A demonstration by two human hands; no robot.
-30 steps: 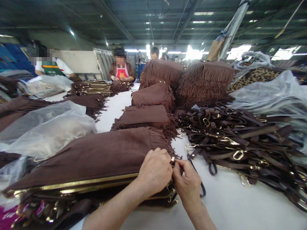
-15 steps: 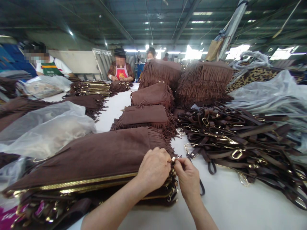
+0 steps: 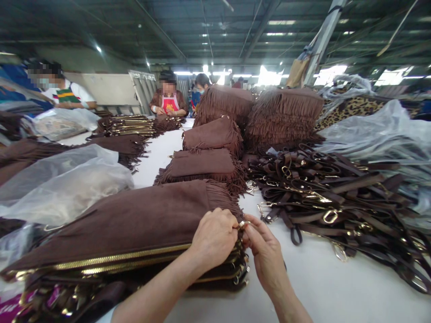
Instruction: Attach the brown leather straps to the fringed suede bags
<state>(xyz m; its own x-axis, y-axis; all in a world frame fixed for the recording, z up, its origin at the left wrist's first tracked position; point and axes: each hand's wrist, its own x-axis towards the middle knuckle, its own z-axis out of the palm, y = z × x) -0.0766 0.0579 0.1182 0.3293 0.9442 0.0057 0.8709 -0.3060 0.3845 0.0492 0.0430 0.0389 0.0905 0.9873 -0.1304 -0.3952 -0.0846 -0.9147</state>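
A brown fringed bag (image 3: 144,215) with a gold zipper lies on top of a stack of similar bags in front of me. At its right end, my left hand (image 3: 213,235) is closed, pinching the bag's corner by its metal fitting. My right hand (image 3: 266,246) is closed on a small gold clasp (image 3: 241,224) that touches the same corner. The two hands' fingertips almost meet there, and they partly hide how clasp and corner are joined. Most of any strap behind my right hand is hidden.
A heap of dark brown straps (image 3: 313,179) with gold clips lies at right. Fringed bags (image 3: 202,162) stand in piles farther back. Clear plastic (image 3: 84,184) covers goods at left. Co-workers (image 3: 170,101) are across the white table (image 3: 155,157).
My right hand has turned slightly, with its fingers closer around the clasp. My left hand stays at the bag's corner. The view has shifted a little.
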